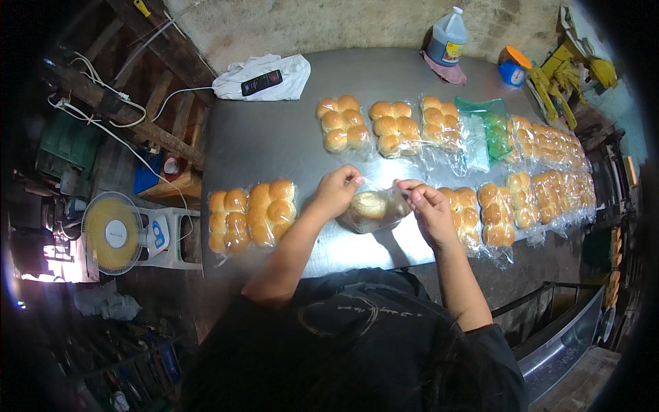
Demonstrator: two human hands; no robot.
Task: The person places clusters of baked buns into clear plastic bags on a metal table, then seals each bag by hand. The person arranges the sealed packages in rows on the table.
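Both of my hands pinch the mouth of a clear plastic bag (389, 220) with bread rolls (368, 205) inside, low over the metal table. My left hand (337, 191) grips the bag's left corner between thumb and fingertips. On the opposite corner, my right hand (428, 208) has hold of the film the same way. The rolls show a pale side towards me. Bagged rolls (272, 212) lie to the left of my left forearm, and another bagged pack (465, 213) is just beyond my right hand. Whether the bag's base touches the table cannot be made out.
A row of bagged rolls (395, 127) lies farther back on the steel table (257, 136). Clear bags (474, 144) and a green plastic bag (484, 109) are beside it. A jug (449, 38), a scale (513, 69) and a phone (262, 83) on white cloth (293, 77) stand rearward. A fan (114, 233) is left.
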